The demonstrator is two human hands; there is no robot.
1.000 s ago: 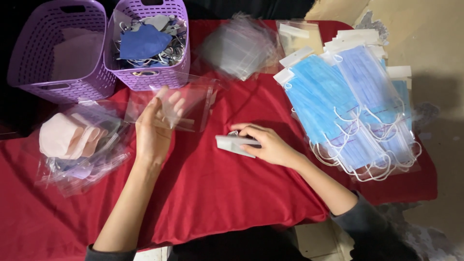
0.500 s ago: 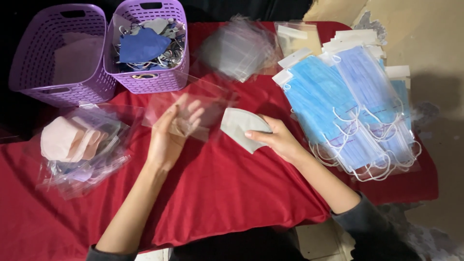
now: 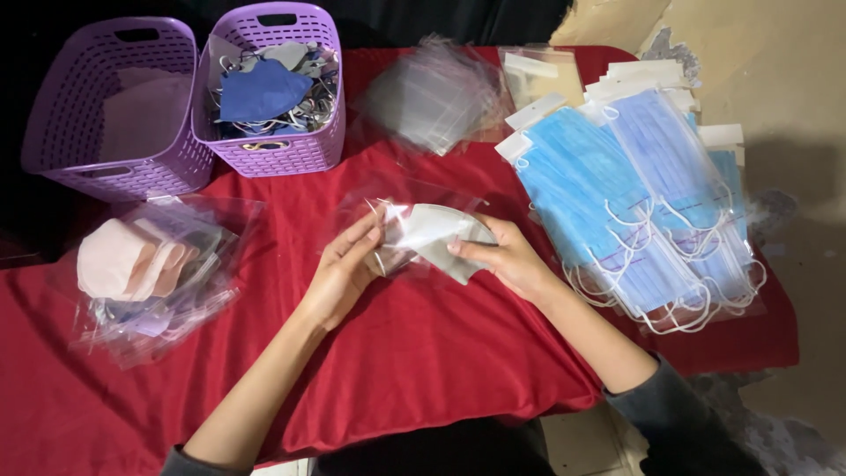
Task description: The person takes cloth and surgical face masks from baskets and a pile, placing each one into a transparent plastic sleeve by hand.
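My left hand (image 3: 345, 269) grips a clear plastic bag (image 3: 397, 207) by its near edge, above the red cloth (image 3: 423, 370). My right hand (image 3: 507, 256) holds a folded grey-white mask (image 3: 436, 231) and has its left end inside the bag's mouth. Both hands meet over the middle of the cloth. The mask's far end is partly veiled by the plastic.
Two purple baskets stand at the back left: one (image 3: 115, 167) holds pale sheets, the other (image 3: 326, 132) holds dark masks. Bagged pink and white masks (image 3: 132, 264) lie at left. A pile of empty clear bags (image 3: 436, 97) sits at the back, blue masks (image 3: 617, 194) at right.
My right hand lifted the grey-white mask off the cloth and carried it left. My left hand brought the clear bag down to meet it, and the mask's end has entered the bag.
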